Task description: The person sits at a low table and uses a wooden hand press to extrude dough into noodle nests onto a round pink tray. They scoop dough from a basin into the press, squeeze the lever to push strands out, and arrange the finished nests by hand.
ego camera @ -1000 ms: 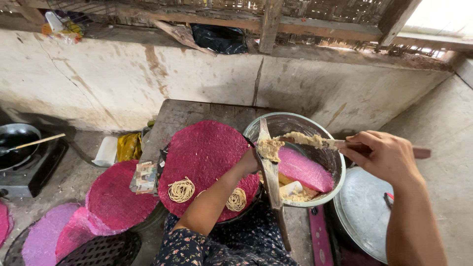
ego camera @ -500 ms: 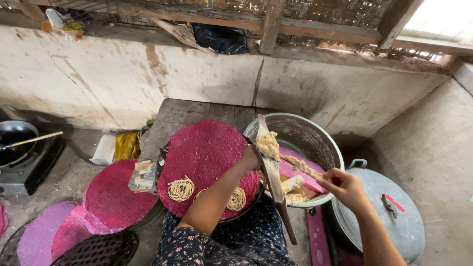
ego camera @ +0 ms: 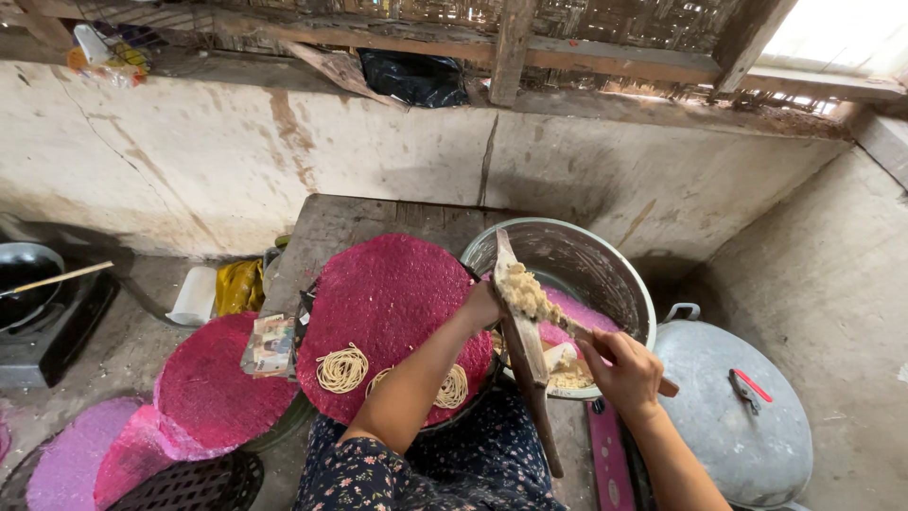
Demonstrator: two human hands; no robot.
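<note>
While you sit at the low desk [ego camera: 340, 222], your left hand [ego camera: 482, 305] is wrapped around the top part of a long wooden press [ego camera: 523, 350], and your fingers are closed tight on it. The press is a thin board that stands tilted, with its top end near the rim of the big metal bowl [ego camera: 605, 265] and its bottom end pointing down toward your lap. A lump of pale, crumbly dough [ego camera: 523, 291] sits on the press, just beside your left hand, so that hand is the nearer one. Your right hand [ego camera: 624, 371] is lower and to the right, over the bowl. It is curled shut around a short stick [ego camera: 584, 334], and the tip of that stick points up and left, right at the dough. The dough looks soft, lumpy and light yellow. More dough lies down in the bowl on a pink sheet [ego camera: 591, 312]. To your left, a round dark pink mat [ego camera: 388, 312] covers a tray, and little noodle coils [ego camera: 342, 369] rest on it, close to your left arm. More pink mats [ego camera: 222, 388] lie on the floor farther left. A grey metal lid [ego camera: 733, 426] with a red handle sits on your right side.
</note>
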